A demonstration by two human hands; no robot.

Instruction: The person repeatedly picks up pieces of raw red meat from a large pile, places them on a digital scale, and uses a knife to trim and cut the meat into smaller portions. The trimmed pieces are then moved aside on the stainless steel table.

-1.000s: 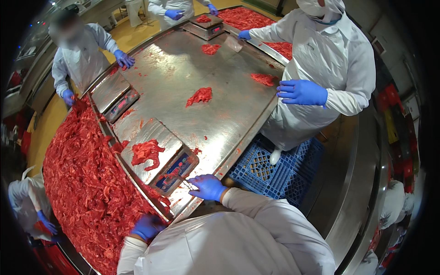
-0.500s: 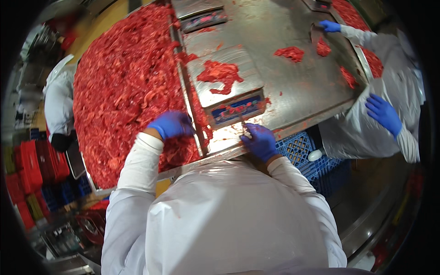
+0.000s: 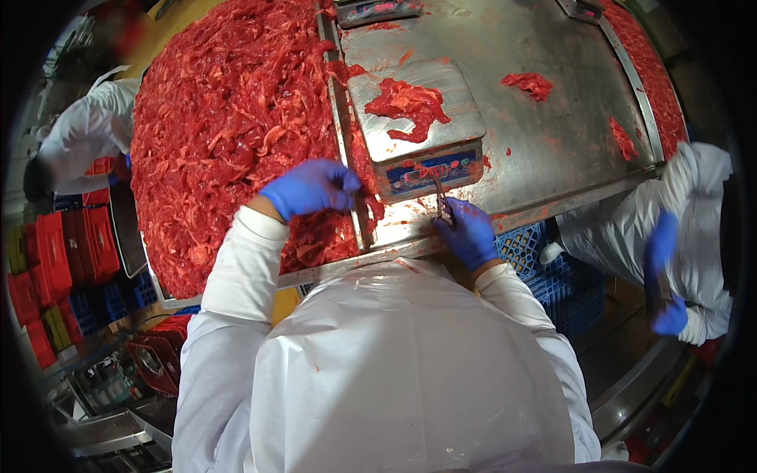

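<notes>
Since half a second ago the left hand (image 3: 309, 188) has lifted off the heap of shredded red meat (image 3: 236, 134) to its edge, fingers curled, whether gripping meat I cannot tell. At three o'clock, right hand (image 3: 467, 230) pinches thin tongs (image 3: 441, 203) below the scale (image 3: 422, 126), which carries meat.

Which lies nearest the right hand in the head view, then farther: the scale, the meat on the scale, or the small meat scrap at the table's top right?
From the right hand:
1. Scale, just above the hand, its front panel almost touching it.
2. Meat on the scale, farther up on the platform.
3. Meat scrap, farthest, up and to the right on the table.
</notes>
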